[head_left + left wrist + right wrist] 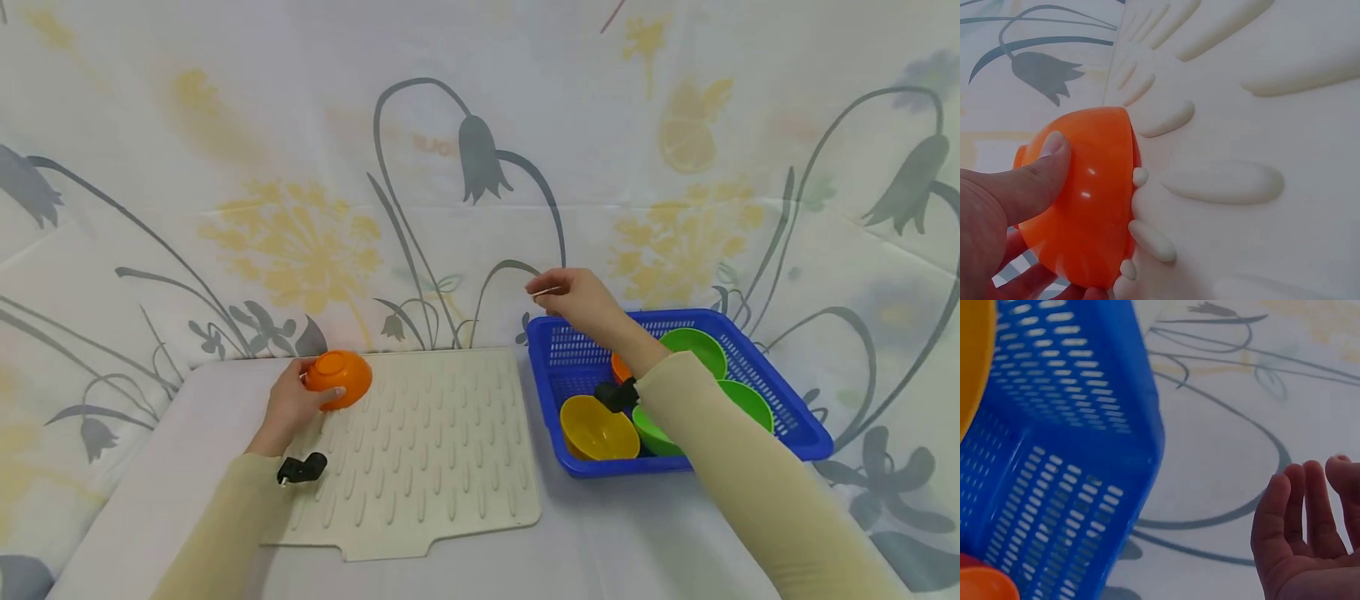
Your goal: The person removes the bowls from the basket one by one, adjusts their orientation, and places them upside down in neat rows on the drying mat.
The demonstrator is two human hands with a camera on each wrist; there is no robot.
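Among pegs [1152, 242] — left fingers [1030, 280] spread round orange bowl [1088, 209].

The head view is bright and evenly lit, its light soft and diffuse. A faint grey shadow falls on the table [660, 508] along the front edge of the basket [813, 442], and the ridges between the edges of the board [442, 467] show gentle shading. Wide-angle stretching makes the table's left edge slant outward. Some yellow print on the cloth [315, 100] looks smeared. Both wrist views are dimmer and greyer. In the left one, small glare spots dot the orange bowl [1094, 194]; the board's surface blurs toward the lower right. In the right one, the right hand [1310, 556] looks dark and muted.
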